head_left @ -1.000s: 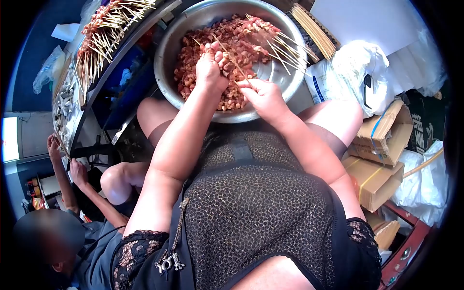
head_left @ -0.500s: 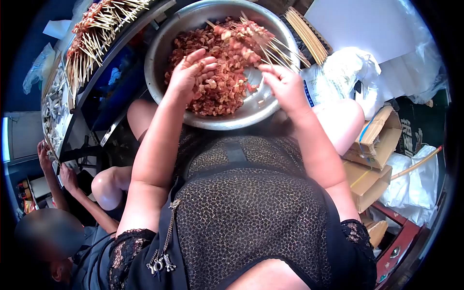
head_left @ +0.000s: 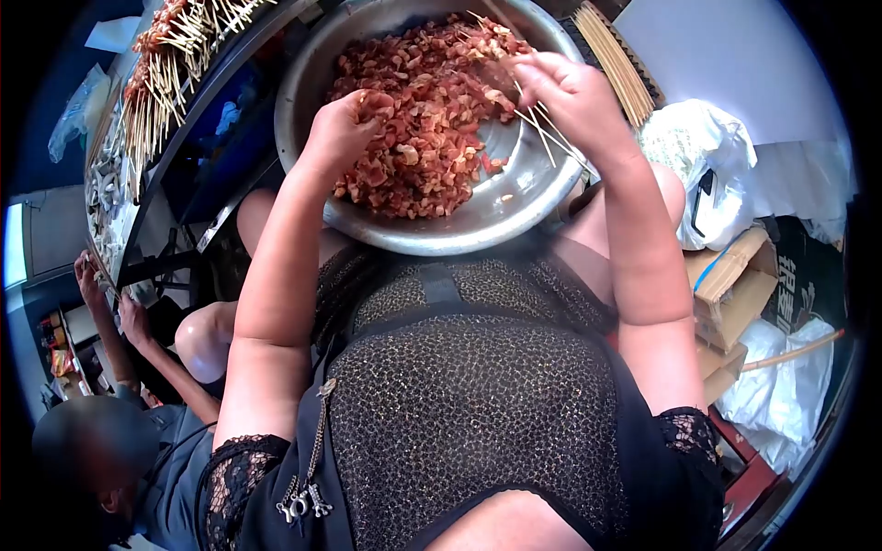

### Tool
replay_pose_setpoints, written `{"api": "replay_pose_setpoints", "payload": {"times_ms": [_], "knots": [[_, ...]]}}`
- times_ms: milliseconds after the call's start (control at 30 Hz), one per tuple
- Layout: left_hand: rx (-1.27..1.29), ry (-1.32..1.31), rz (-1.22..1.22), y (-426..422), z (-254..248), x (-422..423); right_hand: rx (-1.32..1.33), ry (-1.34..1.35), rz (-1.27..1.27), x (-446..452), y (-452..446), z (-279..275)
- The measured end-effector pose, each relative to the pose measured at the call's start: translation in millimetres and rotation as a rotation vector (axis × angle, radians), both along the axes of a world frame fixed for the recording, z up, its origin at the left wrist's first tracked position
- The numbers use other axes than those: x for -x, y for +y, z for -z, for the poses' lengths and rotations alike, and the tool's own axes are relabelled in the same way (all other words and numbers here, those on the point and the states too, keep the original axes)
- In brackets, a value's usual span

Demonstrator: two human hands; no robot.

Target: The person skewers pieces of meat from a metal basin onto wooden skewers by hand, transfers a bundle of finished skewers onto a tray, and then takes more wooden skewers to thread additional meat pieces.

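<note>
A wide metal basin in front of me holds a heap of small raw meat pieces. My left hand is at the heap's left side, its fingers curled closed on meat pieces. Over the basin's right side, my right hand is closed in a pinch on a thin bamboo skewer, which is blurred by motion. Several loaded skewers lie beneath and beside this hand, their bare sticks pointing toward the rim. The hand hides part of them.
A bundle of bare bamboo sticks lies right of the basin, near a white plastic bag. Many loaded skewers lie on a table at upper left. Cardboard boxes stand at right. Another person's hands work at left.
My left hand has gone from open above the meat to closed on pieces. My right hand has moved up and right, its extended fingers now pinched. The view has shifted slightly.
</note>
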State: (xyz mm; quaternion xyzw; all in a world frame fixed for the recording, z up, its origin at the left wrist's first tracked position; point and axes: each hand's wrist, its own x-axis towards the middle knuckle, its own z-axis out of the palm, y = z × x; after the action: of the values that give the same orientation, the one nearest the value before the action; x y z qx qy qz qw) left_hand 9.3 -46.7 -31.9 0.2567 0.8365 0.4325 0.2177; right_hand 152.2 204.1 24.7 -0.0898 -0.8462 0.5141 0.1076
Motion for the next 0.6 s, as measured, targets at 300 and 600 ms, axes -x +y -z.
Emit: {"api": "replay_pose_setpoints", "payload": {"times_ms": [300, 600], "knots": [[0.423, 0.465, 0.410, 14.4, -6.8, -22.1, 0.694, -0.278, -0.152, -3.0, -51.2, 73.8], [0.680, 0.606, 0.321, 25.7, 3.8, -5.4, 0.718, -0.242, -0.016, 4.5, -17.6, 60.7]]}}
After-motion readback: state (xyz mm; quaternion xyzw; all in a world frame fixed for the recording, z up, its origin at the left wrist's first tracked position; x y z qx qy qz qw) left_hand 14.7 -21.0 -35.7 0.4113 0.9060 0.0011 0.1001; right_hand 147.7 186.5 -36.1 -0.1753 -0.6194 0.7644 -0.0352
